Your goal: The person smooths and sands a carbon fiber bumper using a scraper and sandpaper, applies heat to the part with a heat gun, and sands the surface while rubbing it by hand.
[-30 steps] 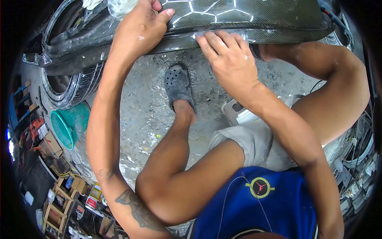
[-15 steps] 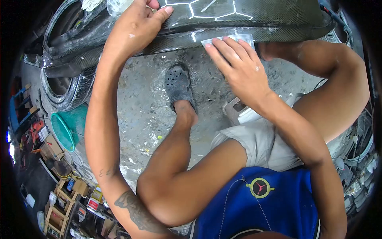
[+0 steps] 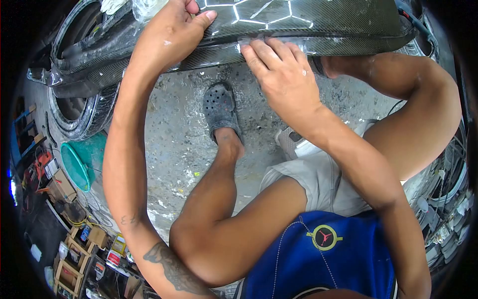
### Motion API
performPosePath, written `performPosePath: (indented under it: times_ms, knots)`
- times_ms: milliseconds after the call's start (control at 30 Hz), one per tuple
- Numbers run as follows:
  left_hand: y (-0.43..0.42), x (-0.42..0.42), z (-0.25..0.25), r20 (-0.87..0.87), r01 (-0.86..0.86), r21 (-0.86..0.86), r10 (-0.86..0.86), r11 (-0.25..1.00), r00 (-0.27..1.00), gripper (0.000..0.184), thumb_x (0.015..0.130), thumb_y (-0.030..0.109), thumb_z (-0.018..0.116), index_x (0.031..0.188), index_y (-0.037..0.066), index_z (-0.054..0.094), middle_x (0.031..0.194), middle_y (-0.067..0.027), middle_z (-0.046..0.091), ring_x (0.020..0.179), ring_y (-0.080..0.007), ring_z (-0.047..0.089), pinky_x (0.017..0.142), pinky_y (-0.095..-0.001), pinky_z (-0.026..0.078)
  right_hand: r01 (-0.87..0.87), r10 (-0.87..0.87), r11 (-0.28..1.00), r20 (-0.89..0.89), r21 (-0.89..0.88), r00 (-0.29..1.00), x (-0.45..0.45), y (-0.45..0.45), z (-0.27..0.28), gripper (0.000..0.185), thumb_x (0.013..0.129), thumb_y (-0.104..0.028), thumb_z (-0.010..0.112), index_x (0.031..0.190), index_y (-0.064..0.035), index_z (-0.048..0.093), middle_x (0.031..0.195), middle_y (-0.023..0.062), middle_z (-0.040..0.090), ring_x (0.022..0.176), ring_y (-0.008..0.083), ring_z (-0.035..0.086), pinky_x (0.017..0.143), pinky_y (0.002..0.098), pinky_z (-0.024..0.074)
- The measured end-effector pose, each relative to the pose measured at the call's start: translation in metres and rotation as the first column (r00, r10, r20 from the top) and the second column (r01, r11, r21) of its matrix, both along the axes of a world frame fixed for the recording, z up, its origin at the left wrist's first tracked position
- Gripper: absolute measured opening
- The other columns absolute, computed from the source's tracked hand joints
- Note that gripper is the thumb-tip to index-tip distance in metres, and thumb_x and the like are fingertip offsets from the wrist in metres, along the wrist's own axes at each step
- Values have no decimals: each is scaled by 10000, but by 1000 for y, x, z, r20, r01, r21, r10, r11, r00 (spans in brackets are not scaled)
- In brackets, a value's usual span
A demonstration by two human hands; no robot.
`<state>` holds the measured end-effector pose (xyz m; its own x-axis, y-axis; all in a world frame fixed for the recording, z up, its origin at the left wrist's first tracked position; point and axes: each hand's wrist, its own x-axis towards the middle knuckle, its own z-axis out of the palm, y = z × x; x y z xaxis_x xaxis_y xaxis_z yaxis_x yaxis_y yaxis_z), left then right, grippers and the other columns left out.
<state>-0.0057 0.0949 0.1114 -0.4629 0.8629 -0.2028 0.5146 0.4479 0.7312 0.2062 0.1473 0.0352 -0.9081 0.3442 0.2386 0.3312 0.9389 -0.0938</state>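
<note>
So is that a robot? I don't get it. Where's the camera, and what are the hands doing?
No robot here, just a person using two bare hands. The camera is worn on their head, looking forward and down, so you see roughly what they see: their arms, their legs and a dark shoe full of holes.

Across the top is a shiny, dark panel with a fine woven pattern. Its bright white lines look like reflected lights. The left hand is at the panel, but I can't tell whether it grips anything. The right hand has its fingertips at the panel's lower edge, with a thin, see-through piece under them.

Below is a spotted grey floor, with a green tub off to the left.
</note>
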Motion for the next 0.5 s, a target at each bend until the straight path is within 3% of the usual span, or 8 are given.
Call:
performPosePath:
  times_ms: [133,167,200,300,500]
  knots:
    - [5,-9,-10,-45,-19,-49,17,999,999,188,970,154,677,914,54,528,671,21,466,594,-93,432,530,-292,375,27,-25,999,-84,19,996,3,-4,-10,524,868,-132,598,1384,-42,580,1348,90,584,1281,279,538,1089,487,419]
    - [2,-15,-17,-90,33,28,-30,999,995,189,967,162,679,916,53,533,676,16,471,605,-98,437,541,-297,381,24,-22,1000,-85,20,996,6,-3,-10,524,868,-132,598,1384,-42,580,1348,90,584,1281,279,538,1089,487,419]
    - [-1,-16,-18,-136,87,94,-73,992,988,191,965,170,681,919,52,538,681,10,475,615,-103,442,551,-302,388,-9,9,1000,-54,2,999,11,-3,-4,525,870,-133,597,1386,-44,579,1354,93,585,1291,286,535,1094,486,416]
    - [0,-15,-16,-60,33,34,-31,999,998,197,956,180,687,918,49,546,689,-5,493,629,-116,457,571,-312,405,-67,66,998,-18,-11,998,16,-5,1,522,872,-133,597,1385,-42,579,1360,96,589,1305,294,531,1102,486,412]
    - [-2,-8,-8,-128,25,13,-23,1000,992,217,948,198,697,911,40,553,680,-29,524,624,-130,477,576,-333,424,-73,74,997,42,-30,996,-3,-6,10,507,871,-126,597,1367,-21,587,1325,96,604,1283,275,546,1099,470,417]
